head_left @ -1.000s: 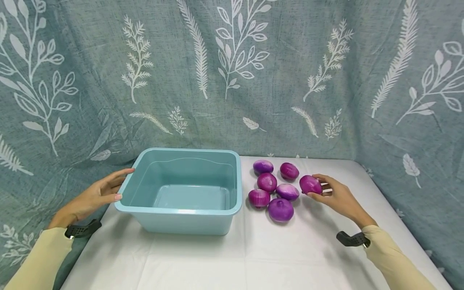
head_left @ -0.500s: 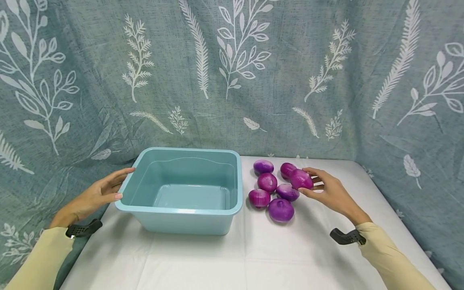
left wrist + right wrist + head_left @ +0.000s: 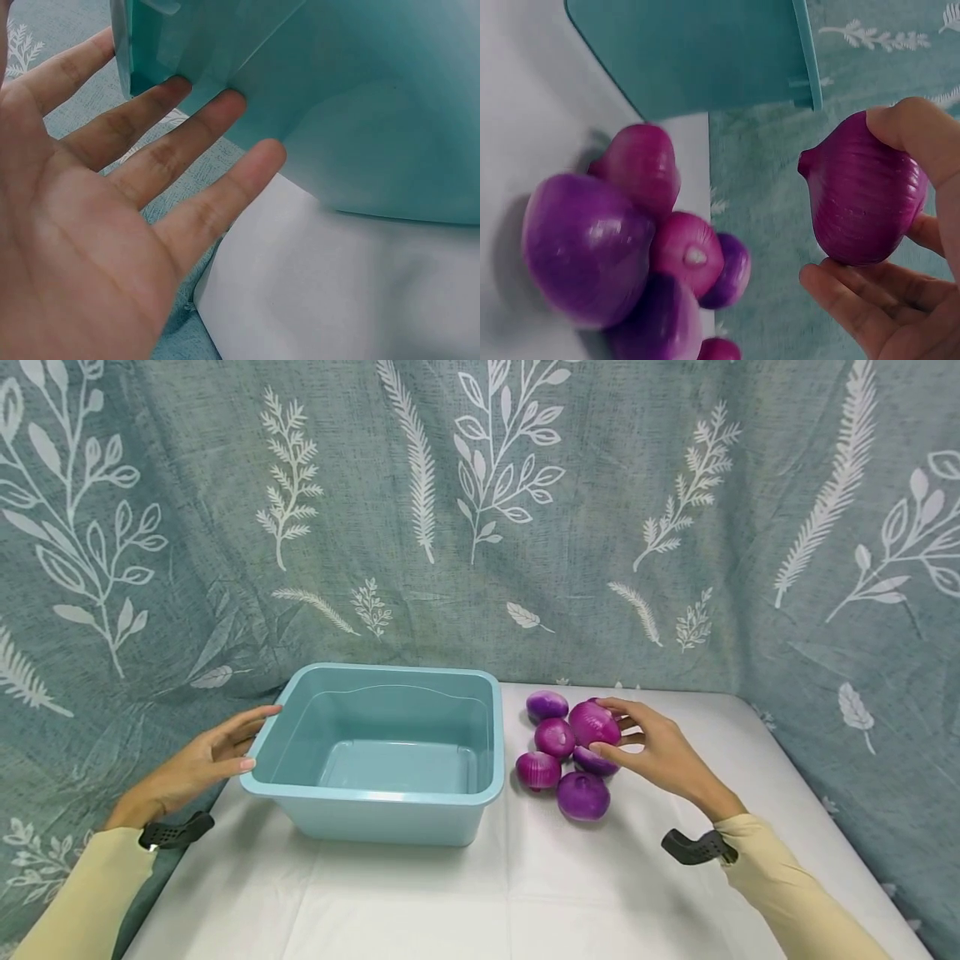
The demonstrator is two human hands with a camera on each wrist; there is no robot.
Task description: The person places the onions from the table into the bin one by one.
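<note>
Head view: right hand (image 3: 654, 752) has a purple onion (image 3: 592, 724) pinched between thumb and fingers, up over the other onions (image 3: 583, 795). Left hand (image 3: 187, 768) not gripping, fingers extended against the left side of the blue tub (image 3: 375, 822). Tub sits on the white worktop (image 3: 420, 902); loose onions bunched just right of it, several touching. From right wrist, held onion reads clear of the bunch.

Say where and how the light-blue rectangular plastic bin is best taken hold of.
I'd take the bin under its projecting rim at both short ends, one hand from each side: it flares out while the body tapers below. The left hand is at the left end; a round striped magenta onion narrows the room beside the right.
</note>
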